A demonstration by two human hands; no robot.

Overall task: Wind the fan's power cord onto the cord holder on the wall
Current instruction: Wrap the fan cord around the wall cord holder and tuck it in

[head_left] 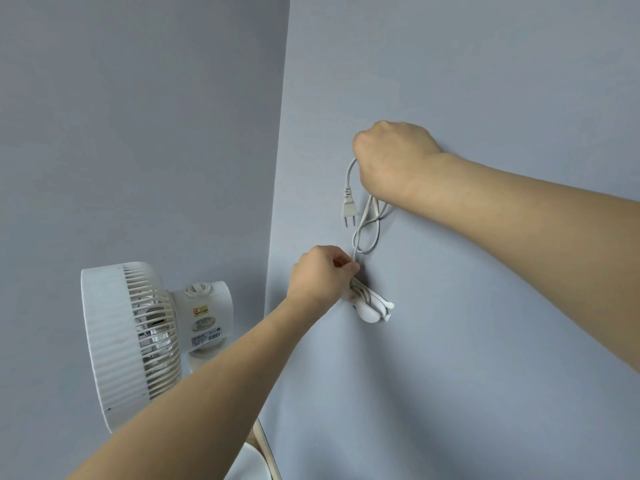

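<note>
Grey wall [485,81]; plug [348,206] prongs-down, vertical.

Right wall [485,358]: plain blue-grey, matt, fills the right of the view.
Left wall [138,116]: same blue-grey, slightly darker, meets the right wall at a vertical corner edge.
White curved object [247,462]: at the bottom edge below the corner; too little shows to name it.

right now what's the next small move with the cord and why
Probably bring the right hand down and lay another turn on the holder. Turns already sit there, the left hand pins the cord just above it, and a slack loop and the plug still hang.
</note>
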